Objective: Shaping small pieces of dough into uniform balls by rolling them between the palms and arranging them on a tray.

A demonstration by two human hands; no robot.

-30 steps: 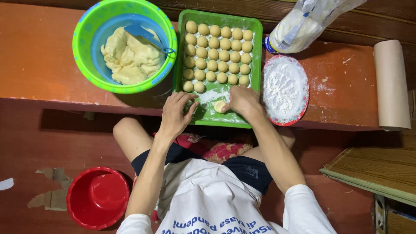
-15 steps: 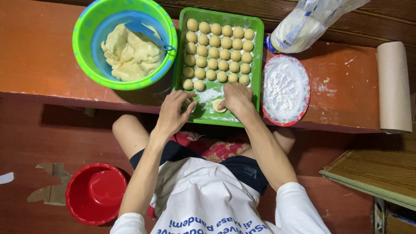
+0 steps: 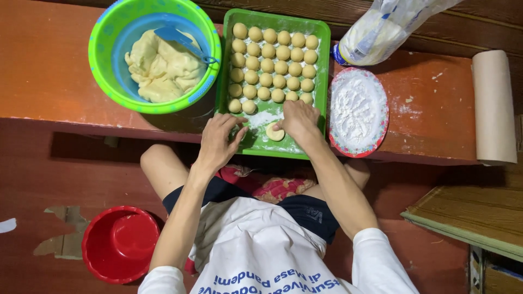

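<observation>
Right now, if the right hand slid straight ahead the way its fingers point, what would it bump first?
Probably the nearest dough balls on the green tray, just beyond the right hand; height is unclear.
</observation>
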